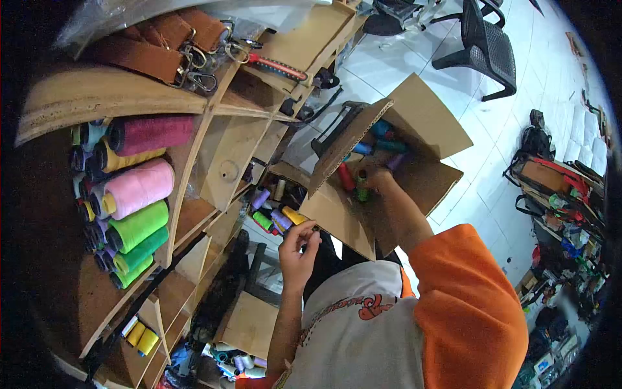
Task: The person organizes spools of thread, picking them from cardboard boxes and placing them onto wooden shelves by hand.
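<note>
At carton edge, left hand curled; inside, right hand beside spool; grips unclear.

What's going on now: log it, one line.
right hand: in cardboard box, beside green spool | left hand: by box flap, contact unclear | shelf: holds thread spools

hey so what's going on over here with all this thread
A person's right hand is inside an open cardboard box, by a green spool; whether it grips it is unclear. Their left hand, fingers curled, is at the box's near flap. Larger thread cones lie on the wooden shelf to the left.
</note>
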`<state>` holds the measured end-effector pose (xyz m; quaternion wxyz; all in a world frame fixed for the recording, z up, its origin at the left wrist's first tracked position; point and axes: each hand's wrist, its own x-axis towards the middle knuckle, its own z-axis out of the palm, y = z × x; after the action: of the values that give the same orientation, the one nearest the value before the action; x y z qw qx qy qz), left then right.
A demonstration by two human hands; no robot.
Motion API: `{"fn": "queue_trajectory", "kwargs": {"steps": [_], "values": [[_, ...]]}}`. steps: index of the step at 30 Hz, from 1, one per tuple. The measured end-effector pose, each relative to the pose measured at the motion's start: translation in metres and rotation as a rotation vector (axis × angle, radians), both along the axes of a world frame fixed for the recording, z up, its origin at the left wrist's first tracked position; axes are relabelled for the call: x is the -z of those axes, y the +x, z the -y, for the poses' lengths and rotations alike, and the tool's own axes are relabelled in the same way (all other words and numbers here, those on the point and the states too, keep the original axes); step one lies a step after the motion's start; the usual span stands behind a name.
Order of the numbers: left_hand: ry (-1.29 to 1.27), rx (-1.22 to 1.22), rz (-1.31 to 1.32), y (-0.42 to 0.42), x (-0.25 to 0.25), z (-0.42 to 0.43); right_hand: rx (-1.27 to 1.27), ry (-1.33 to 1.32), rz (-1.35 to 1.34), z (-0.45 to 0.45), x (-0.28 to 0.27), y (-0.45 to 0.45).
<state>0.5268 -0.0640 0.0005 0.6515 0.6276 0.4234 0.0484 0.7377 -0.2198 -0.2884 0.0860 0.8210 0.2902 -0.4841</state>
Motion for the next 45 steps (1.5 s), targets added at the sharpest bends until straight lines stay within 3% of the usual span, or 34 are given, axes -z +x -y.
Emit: {"fn": "queue_trajectory", "kwargs": {"steps": [5, 8, 11, 15, 17, 19, 21, 23, 25, 26, 27, 29, 31, 33, 35, 39, 40, 41, 42, 45], "values": [[0.004, -0.031, 0.002, -0.007, 0.002, 0.001, 0.332, -0.025, 0.118, 0.013, 0.063, -0.036], [-0.020, -0.062, 0.006, -0.008, 0.001, 0.002, 0.189, -0.007, 0.048, 0.021, 0.083, -0.028], [-0.050, -0.076, 0.052, -0.004, -0.001, 0.003, -0.003, 0.000, -0.067, 0.006, 0.034, 0.005], [-0.146, -0.049, 0.142, 0.006, -0.001, 0.003, 0.085, 0.028, -0.112, -0.005, -0.030, 0.036], [-0.227, -0.016, 0.226, 0.012, -0.001, 0.003, 0.098, 0.065, -0.168, -0.012, -0.084, 0.057], [-0.387, 0.028, 0.147, 0.018, -0.005, 0.005, 0.344, 0.043, -0.333, -0.021, -0.164, 0.068], [-0.602, 0.048, 0.128, 0.020, 0.001, 0.009, 0.507, 0.223, -0.503, -0.015, -0.218, 0.071], [-0.732, 0.114, 0.140, 0.022, 0.004, 0.011, 0.566, 0.613, -0.662, 0.001, -0.252, 0.072], [-0.846, 0.094, 0.150, 0.030, -0.002, 0.019, 0.629, 0.766, -0.626, 0.005, -0.283, 0.058], [-0.931, 0.101, 0.273, 0.033, -0.001, 0.021, 0.660, 0.842, -0.612, 0.006, -0.298, 0.047], [-1.009, 0.039, 0.381, 0.037, 0.000, 0.026, 0.710, 0.892, -0.637, 0.002, -0.316, 0.032], [-1.161, -0.088, 0.596, 0.045, 0.006, 0.035, 0.666, 0.733, -0.493, -0.009, -0.347, 0.004], [-1.014, -0.216, 0.621, 0.042, 0.011, 0.037, 0.591, 1.114, -0.203, -0.013, -0.322, -0.042], [-0.845, -0.281, 0.580, 0.041, -0.010, 0.030, 0.655, 1.030, 0.003, -0.021, -0.347, -0.080], [-0.804, -0.317, 0.563, 0.008, 0.019, 0.022, 0.690, 0.968, -0.084, -0.022, -0.350, -0.103], [-0.655, -0.292, 0.575, -0.027, 0.000, 0.011, 0.392, 0.954, -0.203, -0.023, -0.359, -0.114], [-0.690, -0.342, 0.532, -0.044, 0.003, 0.011, 0.295, 0.915, -0.264, -0.022, -0.364, -0.112], [-0.753, -0.152, 0.566, -0.057, 0.019, -0.004, 0.197, 0.874, -0.323, -0.021, -0.365, -0.109], [-0.832, -0.192, 0.604, -0.071, 0.036, -0.005, 0.128, 0.840, -0.549, -0.021, -0.359, -0.097], [-0.983, -0.238, 0.720, -0.080, 0.029, -0.005, 0.299, 0.804, -0.780, -0.024, -0.331, -0.065]]}}
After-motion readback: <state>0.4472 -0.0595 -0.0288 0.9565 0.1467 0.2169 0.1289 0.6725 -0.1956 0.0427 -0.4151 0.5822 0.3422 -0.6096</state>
